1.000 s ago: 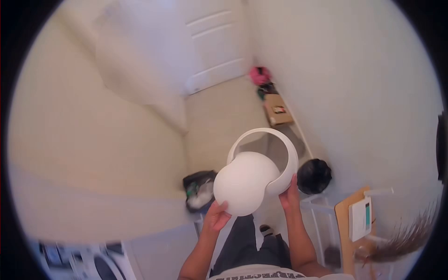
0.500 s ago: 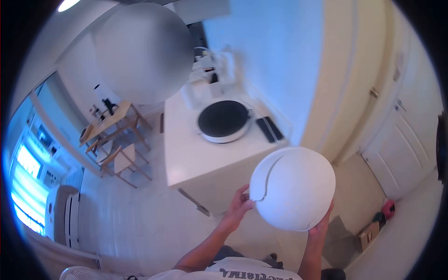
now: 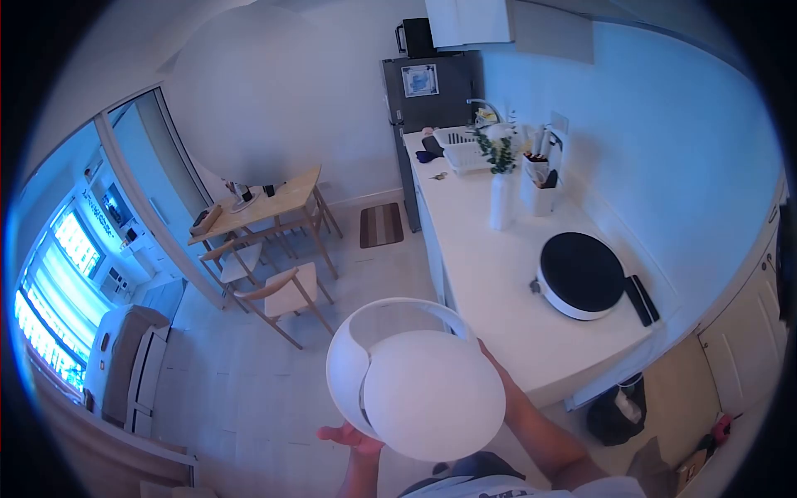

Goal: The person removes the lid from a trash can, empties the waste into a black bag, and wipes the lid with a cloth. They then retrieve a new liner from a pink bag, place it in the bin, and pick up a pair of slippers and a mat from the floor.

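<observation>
Before my body I hold a white rounded shell (image 3: 436, 394), ball-like with an open hoop at its far side; its exact kind is unclear. My left hand (image 3: 355, 435) supports it low on the left, thumb sticking out and the other fingers mostly hidden beneath. On the opposite side, my right hand (image 3: 491, 363) grips the shell near the hoop's end, its fingertips hidden. The shell is tilted so that the hoop's inside faces me.
A white counter (image 3: 473, 266) carries a round black-topped cooker (image 3: 581, 275), a vase (image 3: 501, 199) and a dish rack (image 3: 465, 149). Chairs (image 3: 290, 297) surround a wooden table (image 3: 266, 207). A large pale sphere (image 3: 257, 91) fills the upper left. A dark bag (image 3: 616, 415) lies below the counter.
My view has swung left, bringing the fridge and table into fuller view. The shell has moved left and turned, exposing its open hoop; both hands remain on it.
</observation>
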The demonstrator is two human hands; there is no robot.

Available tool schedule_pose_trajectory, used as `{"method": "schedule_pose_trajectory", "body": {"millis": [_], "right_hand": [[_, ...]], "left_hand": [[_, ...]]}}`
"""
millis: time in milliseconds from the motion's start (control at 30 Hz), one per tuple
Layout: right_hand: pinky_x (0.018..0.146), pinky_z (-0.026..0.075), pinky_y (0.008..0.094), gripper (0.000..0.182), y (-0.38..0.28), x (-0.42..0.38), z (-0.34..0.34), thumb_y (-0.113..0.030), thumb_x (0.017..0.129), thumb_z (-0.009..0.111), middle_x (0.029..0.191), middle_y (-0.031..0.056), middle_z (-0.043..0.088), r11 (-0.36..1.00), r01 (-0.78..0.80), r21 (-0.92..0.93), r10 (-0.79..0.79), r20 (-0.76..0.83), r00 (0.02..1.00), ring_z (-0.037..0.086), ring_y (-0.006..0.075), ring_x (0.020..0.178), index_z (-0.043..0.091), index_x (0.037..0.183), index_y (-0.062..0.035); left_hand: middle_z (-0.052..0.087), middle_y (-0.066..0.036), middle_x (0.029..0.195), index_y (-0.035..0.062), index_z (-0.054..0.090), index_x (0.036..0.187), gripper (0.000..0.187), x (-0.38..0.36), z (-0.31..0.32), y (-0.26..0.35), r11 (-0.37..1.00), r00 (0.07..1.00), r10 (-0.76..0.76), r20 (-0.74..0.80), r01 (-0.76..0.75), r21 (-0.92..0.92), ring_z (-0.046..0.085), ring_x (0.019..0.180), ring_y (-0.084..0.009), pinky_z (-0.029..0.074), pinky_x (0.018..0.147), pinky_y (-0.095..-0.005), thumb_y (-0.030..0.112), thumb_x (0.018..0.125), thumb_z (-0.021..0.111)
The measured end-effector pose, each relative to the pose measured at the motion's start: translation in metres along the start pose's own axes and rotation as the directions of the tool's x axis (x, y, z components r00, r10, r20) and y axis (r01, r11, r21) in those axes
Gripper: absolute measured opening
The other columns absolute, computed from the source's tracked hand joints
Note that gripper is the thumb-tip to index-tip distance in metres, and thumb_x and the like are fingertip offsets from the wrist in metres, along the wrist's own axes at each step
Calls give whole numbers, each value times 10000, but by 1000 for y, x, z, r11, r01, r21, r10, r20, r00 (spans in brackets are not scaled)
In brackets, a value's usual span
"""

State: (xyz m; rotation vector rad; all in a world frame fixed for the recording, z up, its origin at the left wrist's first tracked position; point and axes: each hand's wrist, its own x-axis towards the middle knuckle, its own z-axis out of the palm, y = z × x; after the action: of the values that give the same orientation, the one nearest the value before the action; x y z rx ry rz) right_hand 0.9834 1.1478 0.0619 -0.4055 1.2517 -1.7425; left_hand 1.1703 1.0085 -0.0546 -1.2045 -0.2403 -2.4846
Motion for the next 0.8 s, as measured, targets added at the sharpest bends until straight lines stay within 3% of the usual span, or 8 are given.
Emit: {"method": "schedule_pose_trajectory", "body": {"millis": [133, 200, 367, 433, 500, 533, 633, 800], "right_hand": [[972, 382, 331, 539, 13, 96, 18, -314, 906, 516, 1247, 88, 487, 928, 349, -127, -285, 360, 888, 449, 165, 1173, 355, 1359, -68], [1009, 304, 300, 565, 5, 146, 42, -276, 905, 522, 1268, 81, 444, 998, 59, 31, -66, 336, 940, 385, 148, 1208, 308, 1392, -87], [892, 445, 301, 488, 15, 320, 85, -304, 888, 565, 1182, 75, 535, 981, 141, -133, -94, 309, 946, 521, 117, 1071, 433, 1303, -83], [729, 545, 309, 423, -8, 390, 118, -326, 879, 583, 1054, 78, 618, 974, -218, 66, 216, 31, 976, 622, 136, 887, 514, 1206, -66], [641, 574, 321, 394, -17, 436, 146, -330, 881, 580, 966, 89, 651, 968, -227, 104, 222, 63, 973, 651, 160, 771, 547, 1158, -52], [653, 571, 319, 390, -20, 458, 157, -330, 882, 580, 967, 91, 650, 981, -172, 87, 161, 117, 980, 649, 159, 789, 553, 1154, -52], [679, 560, 317, 377, -17, 556, 162, -291, 883, 580, 984, 92, 648, 956, -250, 156, 203, 267, 942, 647, 171, 824, 545, 1177, -57], [746, 533, 322, 336, -22, 675, 175, -189, 852, 592, 990, 107, 649, 973, -144, 179, 123, 123, 985, 643, 178, 837, 575, 1128, 4]], "left_hand": [[152, -117, 1492, 125, 138, 1447, 1149, 9, -29, 82, 957, 976, 0, -218, 63, 283, 170, 1361, -308, 120, 1088, -537, 752, 606, 607], [140, -120, 1493, 128, 127, 1448, 1144, 25, -57, 129, 969, 981, -2, -196, 50, 240, 159, 1362, -314, 123, 1084, -545, 752, 613, 600], [78, -138, 1499, 145, 75, 1452, 1121, 72, -140, 243, 997, 993, 76, -92, -74, 20, 103, 1366, -342, 135, 1067, -588, 754, 648, 563], [159, -156, 1481, 132, 152, 1444, 1055, 116, -162, 282, 994, 997, 82, -3, -81, 72, 173, 1347, -360, 164, 1069, -572, 768, 679, 503], [247, -166, 1451, 80, 222, 1421, 1044, 131, -172, 323, 692, 589, 466, -660, 222, 687, 252, 1317, -368, 206, 1069, -546, 762, 683, 506], [247, -166, 1451, 80, 222, 1421, 1044, 137, -180, 346, 685, 577, 481, -660, 222, 693, 252, 1317, -368, 206, 1069, -546, 762, 683, 506], [359, -205, 1386, 24, 318, 1372, 743, 168, -233, 418, 984, 935, -4, -356, 68, 168, 415, 1216, -381, 309, 1041, -485, 338, 739, 548], [408, -237, 1337, -5, 348, 1345, 779, 241, -313, 504, 945, 890, 51, -454, 104, 310, 462, 1157, -424, 339, 1000, -549, 149, 596, 501]]}}
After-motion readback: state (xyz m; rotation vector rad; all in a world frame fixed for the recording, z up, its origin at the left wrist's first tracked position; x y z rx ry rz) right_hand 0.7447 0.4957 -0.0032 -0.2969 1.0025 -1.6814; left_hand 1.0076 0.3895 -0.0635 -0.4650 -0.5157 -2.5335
